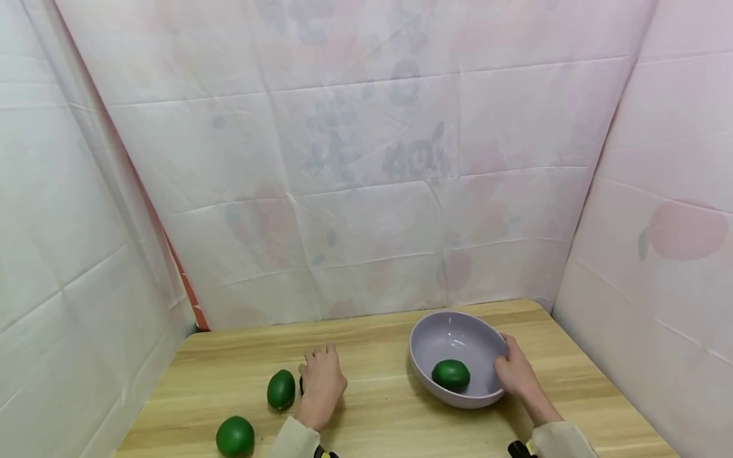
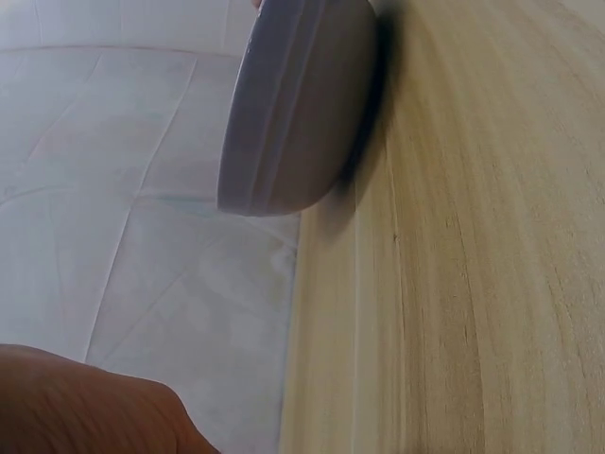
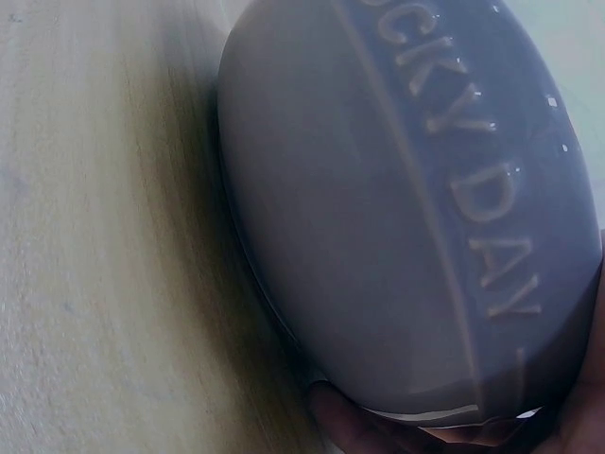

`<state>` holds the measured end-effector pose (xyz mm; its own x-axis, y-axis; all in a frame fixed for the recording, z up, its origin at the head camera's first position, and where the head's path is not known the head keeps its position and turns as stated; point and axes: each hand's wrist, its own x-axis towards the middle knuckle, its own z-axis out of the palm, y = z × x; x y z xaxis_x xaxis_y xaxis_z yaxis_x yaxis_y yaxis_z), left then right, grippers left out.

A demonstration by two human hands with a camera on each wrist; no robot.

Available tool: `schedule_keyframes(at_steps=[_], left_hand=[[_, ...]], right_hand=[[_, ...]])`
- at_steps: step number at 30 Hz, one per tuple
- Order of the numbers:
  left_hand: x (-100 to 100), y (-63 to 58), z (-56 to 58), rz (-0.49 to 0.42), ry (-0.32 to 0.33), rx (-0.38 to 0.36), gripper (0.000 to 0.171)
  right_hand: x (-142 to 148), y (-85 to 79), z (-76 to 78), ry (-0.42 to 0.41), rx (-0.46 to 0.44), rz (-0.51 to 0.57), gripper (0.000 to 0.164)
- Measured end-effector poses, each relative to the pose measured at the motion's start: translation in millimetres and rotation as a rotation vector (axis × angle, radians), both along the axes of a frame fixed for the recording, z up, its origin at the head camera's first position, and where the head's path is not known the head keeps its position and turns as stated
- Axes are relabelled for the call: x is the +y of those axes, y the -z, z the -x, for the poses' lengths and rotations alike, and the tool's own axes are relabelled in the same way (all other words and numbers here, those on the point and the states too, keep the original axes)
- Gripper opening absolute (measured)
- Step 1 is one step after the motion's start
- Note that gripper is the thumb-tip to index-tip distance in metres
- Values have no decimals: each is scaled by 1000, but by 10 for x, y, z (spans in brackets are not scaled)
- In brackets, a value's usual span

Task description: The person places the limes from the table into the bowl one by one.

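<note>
My right hand (image 1: 518,372) grips the rim of a grey-purple bowl (image 1: 420,346), fingers outside and thumb at the inner edge. Raised letters mark the bowl's outer wall (image 3: 378,208) in the right wrist view. One green lime (image 1: 451,375) lies inside it. Left of the bowl, my left hand (image 1: 323,385) reaches over the table with its fingers curled down around a dark green lime (image 1: 301,385), mostly hidden by the hand. Just left of that sits another lime (image 1: 281,389). A further lime (image 1: 235,436) lies nearer the front edge.
The wood-grain table (image 1: 378,420) has rounded back corners. Pale printed sheets hang as a back wall (image 1: 366,242), a left wall (image 1: 69,267) and a right wall (image 1: 658,286), close around the table.
</note>
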<state>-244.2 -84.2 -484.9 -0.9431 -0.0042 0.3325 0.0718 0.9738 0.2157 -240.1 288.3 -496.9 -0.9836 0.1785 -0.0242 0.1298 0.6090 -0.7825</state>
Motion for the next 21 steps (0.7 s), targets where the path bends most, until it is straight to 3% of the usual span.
schedule_keyframes(at_steps=[7,14,21], left_hand=[[-1,8,27,-6,-5,-31,27],[-58,78,1,55,14,22,24],[-51,54,6,29,16,-74,34]], right_hand=[[-6,-14,20,3,20,1,69],[-3,13,2,2,-4,-1,68],[-6,-13,27,0,8,5,68]])
